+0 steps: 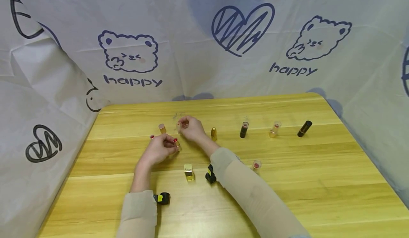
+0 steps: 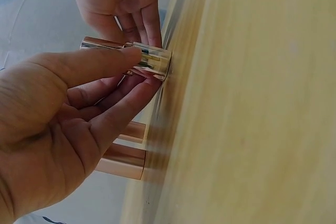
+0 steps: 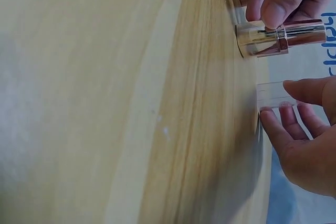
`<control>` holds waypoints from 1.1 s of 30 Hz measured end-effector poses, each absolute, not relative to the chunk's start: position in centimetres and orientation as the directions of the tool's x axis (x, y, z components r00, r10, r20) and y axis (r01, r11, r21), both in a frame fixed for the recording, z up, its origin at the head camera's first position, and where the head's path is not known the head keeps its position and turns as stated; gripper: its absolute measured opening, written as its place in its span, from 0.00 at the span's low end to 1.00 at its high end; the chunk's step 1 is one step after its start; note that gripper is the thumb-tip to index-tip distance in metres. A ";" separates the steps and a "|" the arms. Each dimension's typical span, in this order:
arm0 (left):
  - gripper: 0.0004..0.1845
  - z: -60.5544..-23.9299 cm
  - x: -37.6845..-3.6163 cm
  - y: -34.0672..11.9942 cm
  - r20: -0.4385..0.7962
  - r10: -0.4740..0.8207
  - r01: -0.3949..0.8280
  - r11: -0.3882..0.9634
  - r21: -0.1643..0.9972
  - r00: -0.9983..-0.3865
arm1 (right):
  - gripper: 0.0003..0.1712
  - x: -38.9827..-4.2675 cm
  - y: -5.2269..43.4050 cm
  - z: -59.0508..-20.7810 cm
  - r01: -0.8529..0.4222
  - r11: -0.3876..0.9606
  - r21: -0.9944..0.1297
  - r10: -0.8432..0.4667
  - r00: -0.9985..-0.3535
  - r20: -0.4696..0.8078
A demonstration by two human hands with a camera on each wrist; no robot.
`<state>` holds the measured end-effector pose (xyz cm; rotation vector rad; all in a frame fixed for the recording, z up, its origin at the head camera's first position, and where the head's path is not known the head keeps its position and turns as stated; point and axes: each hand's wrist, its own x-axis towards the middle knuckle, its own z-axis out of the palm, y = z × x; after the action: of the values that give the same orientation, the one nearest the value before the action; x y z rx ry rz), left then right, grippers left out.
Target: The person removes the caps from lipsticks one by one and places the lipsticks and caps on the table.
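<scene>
My left hand (image 1: 158, 148) pinches a shiny gold lipstick (image 1: 177, 145) with a red tip between thumb and fingers. In the left wrist view the lipstick's clear base (image 2: 157, 60) is close to the wooden tabletop. Just beyond, my right hand (image 1: 191, 128) holds a clear cap (image 3: 270, 94), its thumb on one side and fingers on the other. The cap is apart from the lipstick, near the table surface. Beside my left hand stand a rose-gold tube (image 1: 162, 128) and another red-tipped lipstick (image 1: 152, 137), the latter mostly hidden behind the hand.
Across the wooden table (image 1: 319, 195) stand a gold bullet-shaped tube (image 1: 213, 134), a black lipstick (image 1: 244, 129), a clear-capped gold lipstick (image 1: 274, 129) and a black tube (image 1: 304, 128). Nearer are a square gold tube (image 1: 189, 172) and a clear-topped lipstick (image 1: 256, 165) beside the right sleeve.
</scene>
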<state>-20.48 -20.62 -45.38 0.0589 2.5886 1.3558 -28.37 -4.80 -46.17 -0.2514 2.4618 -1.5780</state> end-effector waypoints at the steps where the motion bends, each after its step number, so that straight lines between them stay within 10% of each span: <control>1: 0.14 -45.4 -20.5 -20.6 -0.172 0.137 -0.064 0.573 0.817 -0.975 | 0.18 -28.4 -4.7 -46.2 -0.031 0.414 -0.910 -0.254 -0.964 -0.082; 19: 0.30 -44.3 -20.3 -20.1 -0.096 0.185 0.014 0.518 0.855 -0.978 | 0.31 -27.5 -4.1 -44.3 -0.071 0.386 -0.920 -0.229 -0.973 -0.021; 33: 0.29 -43.1 -20.0 -18.6 0.221 0.107 0.245 0.444 0.862 -0.969 | 0.28 -25.8 -2.3 -39.8 -0.153 0.254 -0.955 -0.198 -0.975 0.103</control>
<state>-20.05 -18.61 -43.09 0.3408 2.7809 1.6969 -25.80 -2.28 -39.83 -0.3437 2.4579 -1.8646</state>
